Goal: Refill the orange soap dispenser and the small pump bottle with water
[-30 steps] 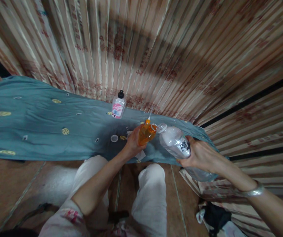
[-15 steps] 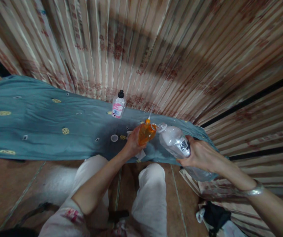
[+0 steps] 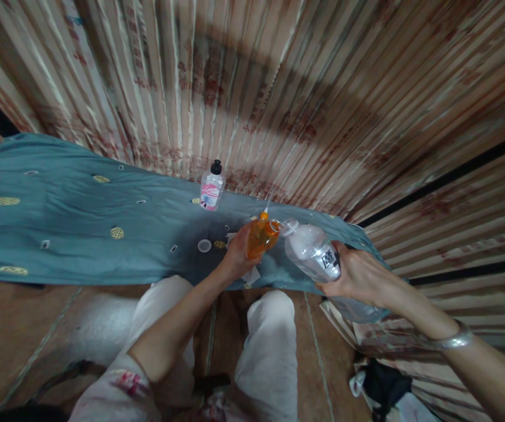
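Observation:
My left hand point(image 3: 237, 258) is closed round an orange see-through bottle point(image 3: 261, 239), tilted so its open mouth points right. In my right hand point(image 3: 358, 274) is a large clear plastic bottle point(image 3: 307, 249) with a black-and-white label, tipped so that its neck meets the mouth of the orange bottle. The two mouths touch or almost touch; whether liquid runs between them I cannot make out. Just behind the orange bottle shows an orange piece with a white tip point(image 3: 264, 214). A small round whitish cap point(image 3: 204, 246) lies left of my left hand.
A clear bottle with a black cap and pink label point(image 3: 211, 190) stands towards the back of the blue-green cloth point(image 3: 71, 217). Behind it hangs a pleated patterned curtain point(image 3: 234, 88). A black bag-like item point(image 3: 386, 384) lies on the floor at lower right.

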Available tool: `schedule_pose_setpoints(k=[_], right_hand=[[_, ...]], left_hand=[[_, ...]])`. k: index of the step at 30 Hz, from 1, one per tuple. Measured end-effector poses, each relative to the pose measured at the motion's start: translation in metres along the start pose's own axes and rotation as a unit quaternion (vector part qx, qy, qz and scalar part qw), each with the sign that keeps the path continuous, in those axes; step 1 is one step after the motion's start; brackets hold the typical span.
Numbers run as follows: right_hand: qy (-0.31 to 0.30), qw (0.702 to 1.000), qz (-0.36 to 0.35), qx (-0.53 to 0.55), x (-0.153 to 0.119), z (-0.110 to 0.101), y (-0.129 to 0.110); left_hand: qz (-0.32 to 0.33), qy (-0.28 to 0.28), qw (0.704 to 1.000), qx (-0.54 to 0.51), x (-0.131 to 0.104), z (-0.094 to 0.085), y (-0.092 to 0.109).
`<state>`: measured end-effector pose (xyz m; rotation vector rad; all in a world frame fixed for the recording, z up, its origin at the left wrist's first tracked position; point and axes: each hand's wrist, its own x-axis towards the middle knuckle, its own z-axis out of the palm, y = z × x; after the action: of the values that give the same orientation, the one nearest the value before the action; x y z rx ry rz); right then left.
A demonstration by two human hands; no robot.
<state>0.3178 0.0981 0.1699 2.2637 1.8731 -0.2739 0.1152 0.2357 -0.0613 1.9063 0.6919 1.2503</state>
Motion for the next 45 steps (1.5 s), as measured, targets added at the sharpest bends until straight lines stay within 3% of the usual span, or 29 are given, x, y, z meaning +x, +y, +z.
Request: schedule_pose_setpoints(k=[45], right_hand=[[-0.015, 1.0, 0.01, -0.017, -0.0011, -0.0068, -0.0078]], left_hand=[[-0.006, 0.003, 1.0, -0.012, 0.0004, 0.0, 0.0011]])
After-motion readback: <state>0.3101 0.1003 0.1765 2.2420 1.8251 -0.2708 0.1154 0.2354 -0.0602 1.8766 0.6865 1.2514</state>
